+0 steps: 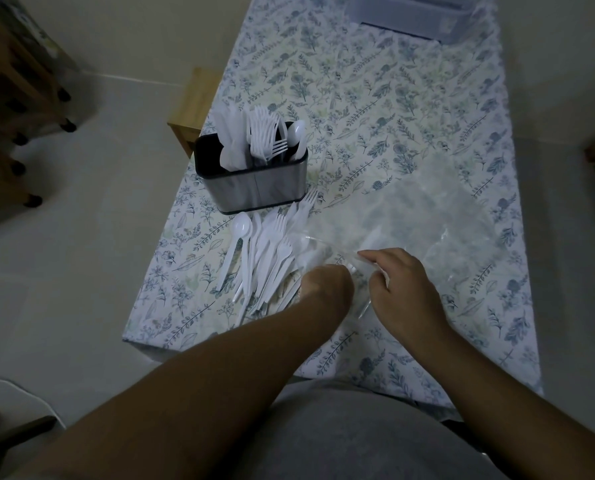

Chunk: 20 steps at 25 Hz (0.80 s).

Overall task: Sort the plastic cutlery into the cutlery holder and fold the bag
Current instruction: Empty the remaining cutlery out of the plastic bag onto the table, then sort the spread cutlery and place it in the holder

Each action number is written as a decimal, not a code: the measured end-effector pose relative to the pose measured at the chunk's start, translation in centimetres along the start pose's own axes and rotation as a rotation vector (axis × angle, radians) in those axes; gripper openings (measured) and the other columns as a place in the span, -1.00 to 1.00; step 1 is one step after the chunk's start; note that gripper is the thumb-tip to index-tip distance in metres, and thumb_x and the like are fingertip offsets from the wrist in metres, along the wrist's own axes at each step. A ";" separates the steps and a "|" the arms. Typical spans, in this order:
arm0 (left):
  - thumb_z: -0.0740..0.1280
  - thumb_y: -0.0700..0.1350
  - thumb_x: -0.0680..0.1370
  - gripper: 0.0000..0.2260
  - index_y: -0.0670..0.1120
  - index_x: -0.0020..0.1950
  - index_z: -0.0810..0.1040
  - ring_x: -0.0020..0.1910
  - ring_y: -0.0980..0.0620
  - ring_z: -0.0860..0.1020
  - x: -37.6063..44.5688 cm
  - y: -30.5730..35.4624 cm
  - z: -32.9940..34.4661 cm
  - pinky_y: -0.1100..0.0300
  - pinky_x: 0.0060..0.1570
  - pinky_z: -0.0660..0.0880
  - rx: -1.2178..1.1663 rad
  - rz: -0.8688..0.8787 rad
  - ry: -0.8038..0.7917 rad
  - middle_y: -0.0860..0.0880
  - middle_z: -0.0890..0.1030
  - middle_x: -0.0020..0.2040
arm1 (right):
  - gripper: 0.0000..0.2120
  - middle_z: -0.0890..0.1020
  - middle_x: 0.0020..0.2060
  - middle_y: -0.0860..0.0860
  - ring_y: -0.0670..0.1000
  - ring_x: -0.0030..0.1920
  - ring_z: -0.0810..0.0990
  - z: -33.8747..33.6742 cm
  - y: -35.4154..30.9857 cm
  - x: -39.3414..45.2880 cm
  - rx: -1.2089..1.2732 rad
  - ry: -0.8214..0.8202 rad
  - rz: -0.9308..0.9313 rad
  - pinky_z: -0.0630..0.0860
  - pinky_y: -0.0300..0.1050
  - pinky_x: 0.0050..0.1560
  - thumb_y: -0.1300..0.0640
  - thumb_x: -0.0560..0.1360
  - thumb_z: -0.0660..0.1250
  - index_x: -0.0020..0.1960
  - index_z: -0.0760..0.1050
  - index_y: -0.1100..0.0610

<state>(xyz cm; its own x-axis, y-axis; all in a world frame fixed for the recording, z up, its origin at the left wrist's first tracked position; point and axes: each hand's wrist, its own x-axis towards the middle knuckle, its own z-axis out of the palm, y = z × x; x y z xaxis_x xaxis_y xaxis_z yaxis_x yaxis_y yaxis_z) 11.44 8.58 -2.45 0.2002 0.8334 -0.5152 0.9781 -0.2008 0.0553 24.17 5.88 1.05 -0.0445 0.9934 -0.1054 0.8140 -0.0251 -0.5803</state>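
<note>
A black and steel cutlery holder (251, 183) stands near the table's left edge, holding white plastic knives, forks and a spoon. In front of it lies a loose pile of white plastic cutlery (265, 251), mostly forks and spoons. A clear plastic bag (427, 216) is spread flat to the right of the pile. My right hand (407, 289) pinches the bag's near edge. My left hand (327, 289) reaches into the bag's mouth beside the pile; its fingers are hidden, so I cannot tell what they hold.
The table (375, 98) has a floral cloth. A clear plastic box (417, 12) sits at its far end. A wooden stool (194, 105) stands at the table's left, and a wooden rack on castors (15, 109) is on the floor further left.
</note>
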 end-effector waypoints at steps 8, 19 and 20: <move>0.13 -0.06 0.65 -0.78 -0.16 0.17 0.45 0.03 -0.15 0.58 -5.8 -4.3 0.5 0.08 -0.11 0.40 -0.379 -0.031 -0.065 -0.13 0.58 0.06 | -0.51 0.49 0.43 -0.02 0.13 0.38 0.40 0.6 3.4 0.6 -0.210 -0.182 -0.053 0.46 0.13 0.31 0.30 0.57 0.23 0.43 0.49 -0.04; 0.05 0.06 0.69 -0.77 -0.06 0.00 0.35 -0.22 0.00 0.45 -12.5 -8.7 5.1 -0.05 -0.11 0.45 -0.791 0.127 -0.122 -0.13 0.51 -0.14 | -0.53 0.27 0.57 0.04 0.15 0.53 0.16 1.2 4.6 2.5 -0.311 -0.361 0.099 0.23 0.11 0.48 -0.01 0.62 0.20 0.52 0.36 -0.11; 0.04 0.06 0.69 -0.76 -0.05 -0.02 0.35 -0.23 0.02 0.43 -12.7 -8.8 5.0 -0.04 -0.11 0.44 -0.830 0.127 -0.088 -0.13 0.51 -0.15 | -0.57 0.30 0.56 0.05 0.15 0.52 0.18 1.1 4.7 2.5 -0.288 -0.351 0.101 0.23 0.12 0.48 -0.02 0.63 0.19 0.49 0.41 -0.10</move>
<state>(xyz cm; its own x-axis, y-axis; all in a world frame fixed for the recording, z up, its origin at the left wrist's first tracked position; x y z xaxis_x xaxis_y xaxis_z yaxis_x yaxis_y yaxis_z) 0.05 -2.80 -0.68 0.3397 0.7801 -0.5254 0.6804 0.1819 0.7099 27.23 8.08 -2.86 -0.1097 0.8886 -0.4454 0.9499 -0.0383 -0.3102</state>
